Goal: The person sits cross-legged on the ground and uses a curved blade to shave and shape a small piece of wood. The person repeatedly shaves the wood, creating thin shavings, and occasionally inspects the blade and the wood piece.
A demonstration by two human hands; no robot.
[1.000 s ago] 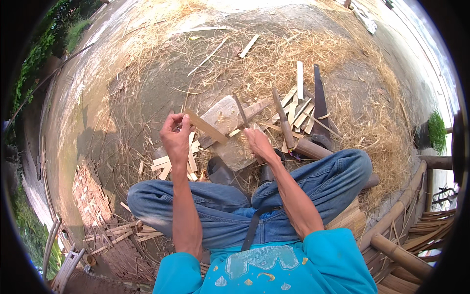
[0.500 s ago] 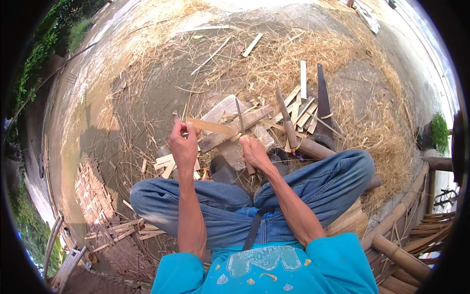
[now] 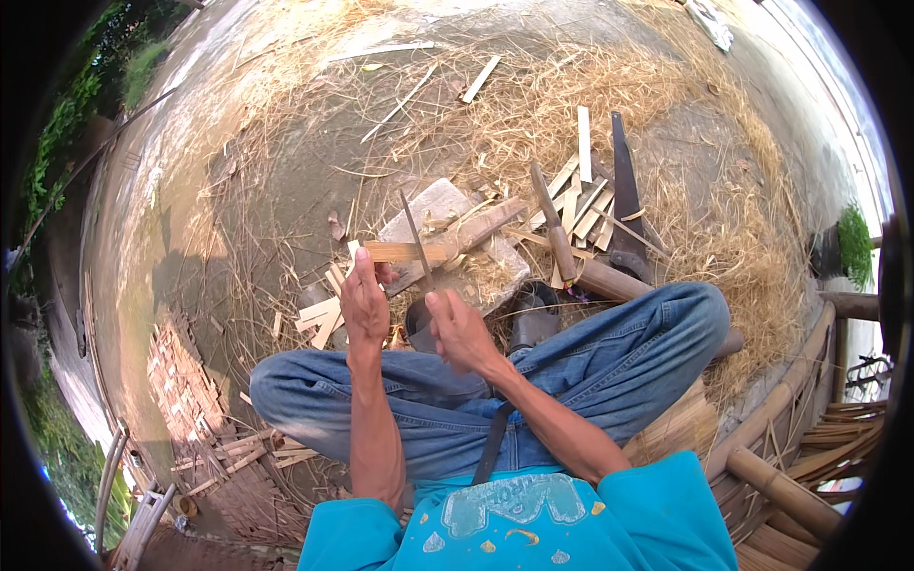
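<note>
A stick (image 3: pixel 405 251) is gripped in the left hand (image 3: pixel 364 303), and a knife (image 3: pixel 416 238) is gripped in the right hand (image 3: pixel 457 328). The stick is being shaved thin. Next, the blade likely must be pushed along the stick, away from the fingers.

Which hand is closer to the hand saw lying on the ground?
Right. The right hand, gripping a knife, is closer to the saw; the left hand, holding a bamboo strip, is farther left.

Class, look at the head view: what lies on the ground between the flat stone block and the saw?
In the head view, between the stone block and the saw lie a wooden-handled tool, loose bamboo strips and straw-like shavings.
</note>
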